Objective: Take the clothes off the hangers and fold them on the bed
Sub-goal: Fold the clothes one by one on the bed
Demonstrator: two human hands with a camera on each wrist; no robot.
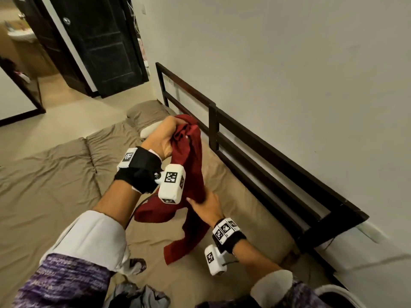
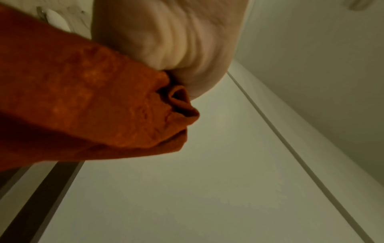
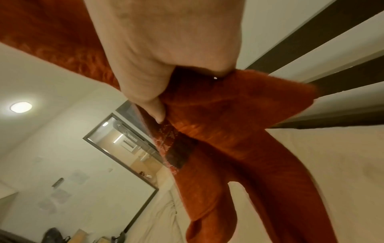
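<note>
Fingers [image 3: 158, 113] gripping red garment [image 1: 193, 170], hanger seemingly hidden

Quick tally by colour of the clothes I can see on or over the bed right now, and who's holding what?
Dark red knitted garment: 1, gripped by the left hand at its top and the right hand lower down, tail trailing on the tan bed.
Grey crumpled garment: 1, at the near edge, untouched.
Total: 2. No hanger visible.

Dark double door [image 1: 97, 41] upper left, dark rail [image 1: 255, 147] running diagonally along the white wall [image 1: 289, 63] at right, round ceiling light [image 3: 20, 106] at left of right-wrist view.
</note>
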